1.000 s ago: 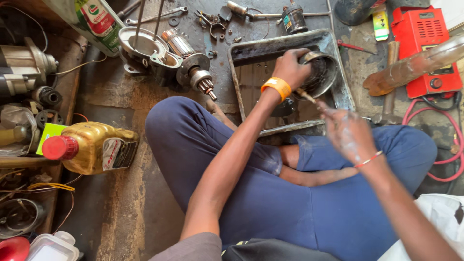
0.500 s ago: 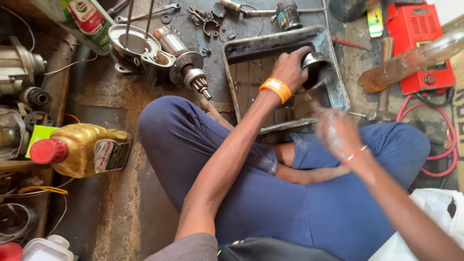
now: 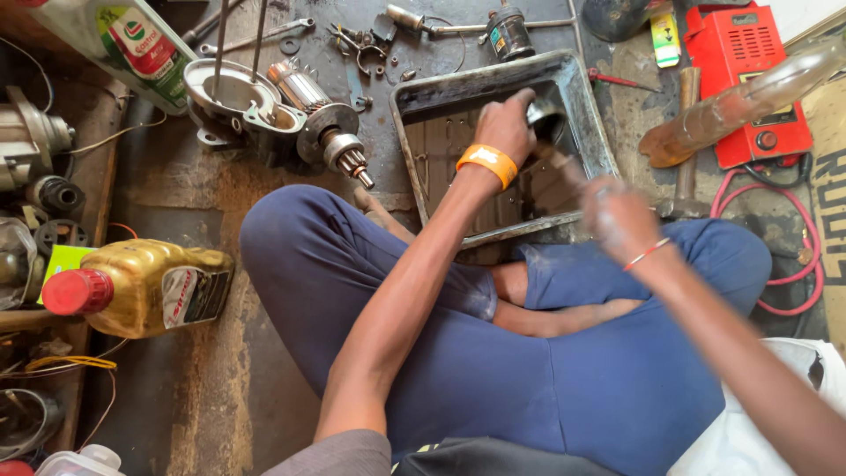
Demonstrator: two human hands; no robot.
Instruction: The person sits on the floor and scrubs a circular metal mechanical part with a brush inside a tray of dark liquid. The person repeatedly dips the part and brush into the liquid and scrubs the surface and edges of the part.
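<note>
The left hand (image 3: 504, 128) grips a round metal housing (image 3: 546, 119) over the far tray (image 3: 589, 106) — open mouth facing right and near. The right hand (image 3: 621, 216) — blurred, closed around a thin brush (image 3: 560, 163) — sits just near-right, brush pointing into that mouth.

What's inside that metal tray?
Over the tray, the left hand grips a round metal housing; the blurred right hand pokes a brush at it. The hands hide some tray floor.
</note>
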